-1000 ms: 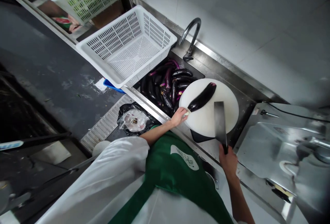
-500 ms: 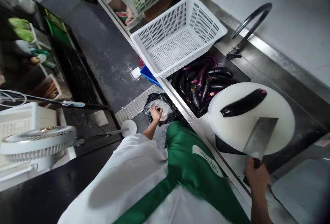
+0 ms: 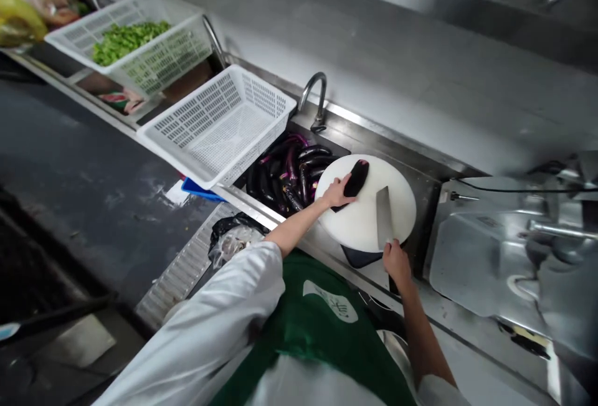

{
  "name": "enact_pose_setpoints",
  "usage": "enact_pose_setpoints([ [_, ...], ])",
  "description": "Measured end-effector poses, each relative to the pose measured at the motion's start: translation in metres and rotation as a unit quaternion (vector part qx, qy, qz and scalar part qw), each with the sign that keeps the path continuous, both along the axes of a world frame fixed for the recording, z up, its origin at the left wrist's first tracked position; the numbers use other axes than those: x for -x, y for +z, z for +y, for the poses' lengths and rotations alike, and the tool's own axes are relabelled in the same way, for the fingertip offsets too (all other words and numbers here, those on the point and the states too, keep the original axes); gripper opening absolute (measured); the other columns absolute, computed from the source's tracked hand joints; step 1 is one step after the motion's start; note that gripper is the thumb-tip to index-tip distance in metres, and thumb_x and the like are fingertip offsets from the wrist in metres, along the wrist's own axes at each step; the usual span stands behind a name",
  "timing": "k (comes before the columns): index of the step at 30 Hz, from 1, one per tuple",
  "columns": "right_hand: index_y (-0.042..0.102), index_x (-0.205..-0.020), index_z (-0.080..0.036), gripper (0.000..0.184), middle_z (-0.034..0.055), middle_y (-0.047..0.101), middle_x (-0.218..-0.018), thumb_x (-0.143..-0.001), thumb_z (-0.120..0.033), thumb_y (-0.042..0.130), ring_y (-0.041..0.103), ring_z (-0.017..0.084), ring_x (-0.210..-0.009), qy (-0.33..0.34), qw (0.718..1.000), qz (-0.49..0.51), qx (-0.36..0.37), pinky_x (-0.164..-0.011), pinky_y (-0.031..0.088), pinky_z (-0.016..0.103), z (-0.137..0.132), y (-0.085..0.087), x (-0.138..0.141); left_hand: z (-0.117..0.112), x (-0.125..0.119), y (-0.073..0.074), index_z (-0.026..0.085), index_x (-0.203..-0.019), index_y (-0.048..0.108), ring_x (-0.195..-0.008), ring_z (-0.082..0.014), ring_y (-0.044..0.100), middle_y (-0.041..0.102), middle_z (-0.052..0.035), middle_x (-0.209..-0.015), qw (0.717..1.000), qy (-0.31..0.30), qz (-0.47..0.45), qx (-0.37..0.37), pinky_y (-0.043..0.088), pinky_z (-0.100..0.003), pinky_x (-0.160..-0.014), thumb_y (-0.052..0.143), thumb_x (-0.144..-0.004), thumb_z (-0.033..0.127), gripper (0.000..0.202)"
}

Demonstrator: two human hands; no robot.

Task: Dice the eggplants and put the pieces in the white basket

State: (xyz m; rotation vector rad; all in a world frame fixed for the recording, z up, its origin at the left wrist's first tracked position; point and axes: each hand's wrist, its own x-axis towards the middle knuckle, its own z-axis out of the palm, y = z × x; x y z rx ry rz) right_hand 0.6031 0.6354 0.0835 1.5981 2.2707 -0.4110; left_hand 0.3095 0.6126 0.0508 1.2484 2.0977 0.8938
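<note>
A white basket (image 3: 255, 151) juts over the counter's front edge, its right side bordering a heap of eggplants (image 3: 292, 166). The heap reaches the left rim of a round cutting board (image 3: 399, 194). There the left hand (image 3: 337, 194) grips one eggplant (image 3: 357, 179) lying across the board's far left part. Bare board separates it from the cleaver (image 3: 384, 216), whose handle the right hand (image 3: 396, 259) clasps just past the near rim.

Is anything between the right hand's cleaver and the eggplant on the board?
Nothing visible: only bare white board lies between the cleaver in the right hand and the exposed end of the eggplant; the left hand covers part of it.
</note>
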Motion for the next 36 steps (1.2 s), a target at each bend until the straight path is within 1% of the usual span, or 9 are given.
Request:
enact_pose_setpoints([
  [3, 0.060, -0.121, -0.008, 0.034, 0.0193, 0.074, -0.098, -0.108, -0.025, 0.033, 0.072, 0.027, -0.095, 0.010, 1.000, -0.004, 0.002, -0.076, 0.044, 0.031, -0.007, 0.004, 0.007, 0.014, -0.038, -0.001, 0.020, -0.159, 0.031, -0.118, -0.0355, 0.064, 0.060, -0.0176, -0.129, 0.998, 0.018, -0.032, 0.045, 0.049, -0.047, -0.104, 0.078, -0.084, 0.044, 0.092],
  [8, 0.057, -0.124, -0.010, 0.036, 0.0194, 0.074, -0.105, -0.109, -0.027, 0.029, 0.073, 0.027, -0.100, 0.001, 0.999, 0.029, 0.022, -0.080, 0.045, 0.031, -0.016, 0.012, 0.032, -0.018, -0.085, -0.019, 0.015, -0.151, 0.031, -0.100, -0.0311, 0.070, 0.070, -0.0144, -0.107, 0.992, 0.045, -0.085, 0.079, 0.054, -0.044, -0.092, 0.060, -0.095, 0.062, 0.079],
  [10, 0.057, -0.125, -0.011, 0.036, 0.0187, 0.074, -0.106, -0.110, -0.027, 0.029, 0.073, 0.026, -0.101, 0.005, 0.999, 0.033, 0.034, -0.082, 0.045, 0.031, -0.016, 0.014, 0.038, -0.026, -0.082, -0.024, 0.016, -0.147, 0.039, -0.105, -0.0321, 0.068, 0.067, -0.0153, -0.112, 0.997, 0.032, -0.032, 0.059, 0.054, -0.046, -0.094, 0.066, -0.091, 0.064, 0.078],
  [12, 0.057, -0.124, -0.012, 0.036, 0.0180, 0.075, -0.106, -0.110, -0.028, 0.028, 0.073, 0.026, -0.102, 0.018, 0.998, 0.025, 0.046, -0.083, 0.045, 0.031, -0.013, 0.015, 0.039, -0.024, -0.069, -0.028, 0.019, -0.141, 0.047, -0.115, -0.0300, 0.062, 0.061, -0.0158, -0.124, 0.999, -0.005, 0.027, -0.036, 0.051, -0.045, -0.101, 0.066, -0.093, 0.058, 0.065],
  [14, 0.057, -0.123, -0.013, 0.036, 0.0173, 0.075, -0.105, -0.111, -0.028, 0.027, 0.073, 0.026, -0.101, 0.032, 0.998, 0.010, 0.050, -0.082, 0.045, 0.031, -0.011, 0.017, 0.037, -0.016, -0.053, -0.032, 0.020, -0.133, 0.057, -0.119, -0.0268, 0.057, 0.057, -0.0145, -0.127, 0.986, -0.061, 0.074, -0.139, 0.048, -0.043, -0.106, 0.057, -0.101, 0.048, 0.043],
  [17, 0.057, -0.120, -0.014, 0.035, 0.0167, 0.075, -0.104, -0.111, -0.029, 0.027, 0.074, 0.027, -0.099, 0.041, 0.998, -0.005, 0.040, -0.078, 0.044, 0.031, -0.009, 0.024, 0.034, 0.000, -0.033, -0.038, 0.019, -0.121, 0.066, -0.123, -0.0268, 0.050, 0.056, -0.0139, -0.129, 0.960, -0.136, 0.134, -0.204, 0.044, -0.046, -0.109, 0.046, -0.105, 0.039, 0.032],
  [24, 0.055, -0.115, -0.014, 0.033, 0.0158, 0.075, -0.092, -0.111, -0.032, 0.028, 0.075, 0.026, -0.086, 0.048, 0.999, -0.016, 0.005, -0.065, 0.039, 0.029, -0.029, 0.062, 0.032, 0.023, -0.014, -0.050, 0.019, -0.117, 0.071, -0.121, -0.0298, 0.047, 0.061, -0.0135, -0.125, 0.914, -0.256, 0.248, -0.195, 0.037, -0.051, -0.103, 0.048, -0.100, 0.030, 0.031],
  [29, 0.054, -0.111, -0.015, 0.028, 0.0127, 0.075, -0.087, -0.111, -0.031, 0.031, 0.074, 0.023, -0.081, 0.044, 0.998, -0.008, 0.043, -0.064, 0.036, 0.029, -0.035, 0.078, 0.037, 0.031, -0.009, -0.060, 0.021, -0.110, 0.074, -0.113, -0.0293, 0.048, 0.064, -0.0124, -0.115, 0.903, -0.268, 0.264, -0.206, 0.037, -0.051, -0.097, 0.050, -0.096, 0.028, 0.029],
  [36, 0.053, -0.112, -0.014, 0.028, 0.0128, 0.074, -0.087, -0.111, -0.030, 0.030, 0.074, 0.024, -0.081, 0.038, 0.996, -0.027, 0.071, -0.063, 0.034, 0.030, -0.024, 0.084, 0.053, 0.035, -0.012, -0.081, 0.022, -0.110, 0.075, -0.114, -0.0302, 0.047, 0.065, -0.0118, -0.113, 0.910, -0.261, 0.236, -0.219, 0.034, -0.052, -0.097, 0.052, -0.095, 0.031, 0.029],
])
